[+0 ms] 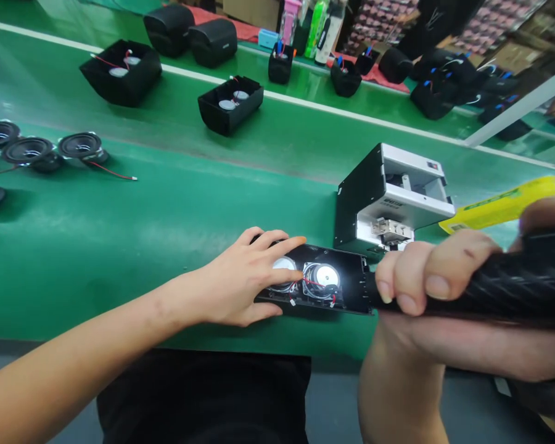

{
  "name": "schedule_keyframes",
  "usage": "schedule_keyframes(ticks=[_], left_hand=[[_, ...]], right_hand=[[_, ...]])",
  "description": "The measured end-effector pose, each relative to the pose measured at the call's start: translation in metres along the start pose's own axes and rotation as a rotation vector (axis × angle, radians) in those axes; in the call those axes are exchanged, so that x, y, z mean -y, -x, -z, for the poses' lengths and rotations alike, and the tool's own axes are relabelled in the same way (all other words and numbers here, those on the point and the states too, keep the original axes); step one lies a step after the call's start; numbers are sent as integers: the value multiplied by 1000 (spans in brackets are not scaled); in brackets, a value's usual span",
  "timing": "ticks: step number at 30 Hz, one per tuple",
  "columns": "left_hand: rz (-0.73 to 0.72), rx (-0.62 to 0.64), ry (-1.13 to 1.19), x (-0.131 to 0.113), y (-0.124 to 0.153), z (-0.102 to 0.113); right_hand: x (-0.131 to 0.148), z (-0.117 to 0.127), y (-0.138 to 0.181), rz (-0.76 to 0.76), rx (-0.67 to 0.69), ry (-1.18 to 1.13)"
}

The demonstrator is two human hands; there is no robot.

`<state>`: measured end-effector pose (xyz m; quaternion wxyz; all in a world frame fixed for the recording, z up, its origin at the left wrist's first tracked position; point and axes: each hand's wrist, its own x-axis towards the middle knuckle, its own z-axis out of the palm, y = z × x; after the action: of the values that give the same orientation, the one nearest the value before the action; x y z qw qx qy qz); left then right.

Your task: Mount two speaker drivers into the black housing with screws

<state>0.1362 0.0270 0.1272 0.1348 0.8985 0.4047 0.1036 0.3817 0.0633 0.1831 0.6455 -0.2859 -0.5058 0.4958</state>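
Note:
A black speaker housing (349, 280) lies open side up on the green bench, two round shiny speaker backs with red wires inside it. My left hand (245, 277) rests flat on its left end, fingers spread over the left speaker. My right hand (425, 277) is closed around a thick black tool handle (518, 287) that points at the housing's right end. The tool's tip is hidden behind my fingers.
A grey and black screw feeder box (388, 200) stands just behind the housing, a yellow tool (504, 206) to its right. Loose speaker drivers (78, 146) lie at far left. More open black housings (230, 103) and parts bins sit on the belt behind.

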Motion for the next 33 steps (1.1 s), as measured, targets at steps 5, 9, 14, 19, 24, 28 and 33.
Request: schedule_keyframes(ticks=[5, 9, 14, 19, 24, 28, 33], left_hand=[[21, -10, 4, -1, 0, -3], [23, -27, 22, -1, 0, -5], [8, -42, 18, 0, -1, -6], [10, -44, 19, -1, -2, -5], [6, -59, 29, -1, -1, -5], [3, -65, 24, 0, 0, -6], [6, -53, 7, 0, -1, -6]], right_hand=[[-19, -26, 17, 11, 83, -121], [-35, -21, 16, 76, 145, -133], [-44, -18, 14, 119, 175, -112], [-44, -16, 13, 128, 208, -75], [-45, -15, 13, 146, 212, -56], [-48, -15, 12, 132, 218, -50], [-50, -16, 14, 152, 216, -39]])
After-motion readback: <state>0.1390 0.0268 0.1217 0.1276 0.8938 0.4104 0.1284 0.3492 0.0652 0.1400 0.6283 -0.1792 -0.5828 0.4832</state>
